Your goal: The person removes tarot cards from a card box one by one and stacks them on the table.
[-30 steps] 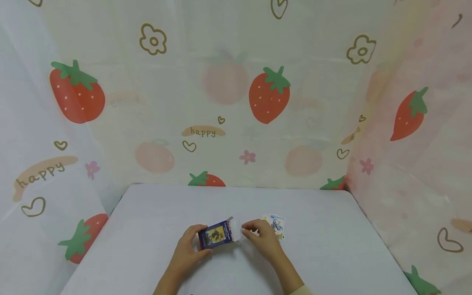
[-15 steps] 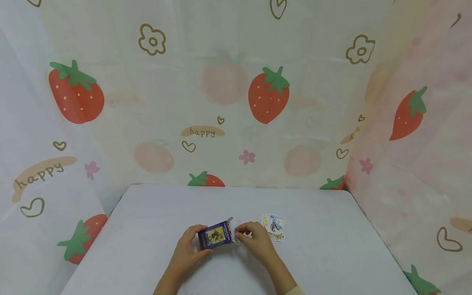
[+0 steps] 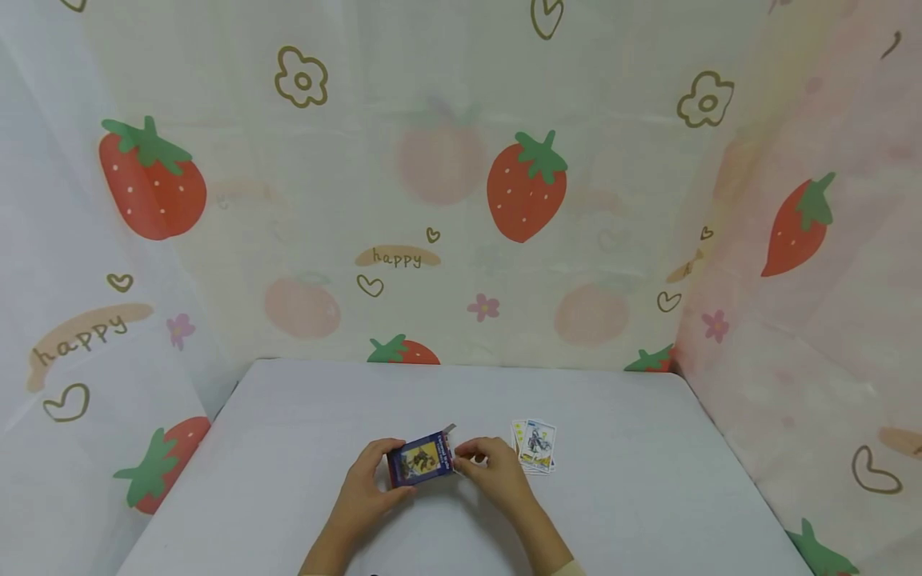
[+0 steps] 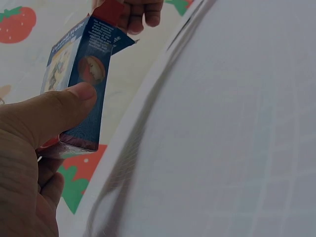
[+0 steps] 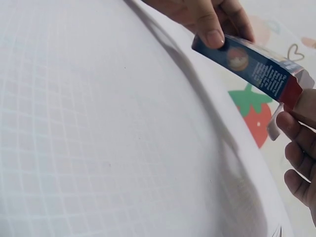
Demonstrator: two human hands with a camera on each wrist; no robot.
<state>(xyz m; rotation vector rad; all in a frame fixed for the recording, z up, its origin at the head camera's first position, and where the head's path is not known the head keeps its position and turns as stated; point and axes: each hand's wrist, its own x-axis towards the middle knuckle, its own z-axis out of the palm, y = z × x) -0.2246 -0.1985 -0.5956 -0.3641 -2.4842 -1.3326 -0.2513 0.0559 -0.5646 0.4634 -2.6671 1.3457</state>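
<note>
One box (image 3: 421, 459) to steady without squeezing, grasping with left fingers (image 3: 385, 446); cannot tell hold of right fingers (image 5: 298, 157) at flap (image 5: 292, 92).

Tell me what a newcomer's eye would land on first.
Probably the big red strawberries printed on the backdrop. Then, at the lower middle, the dark blue box gripped in the left hand, the right hand at its other end. Right of that, cards lie on the white table.
</note>
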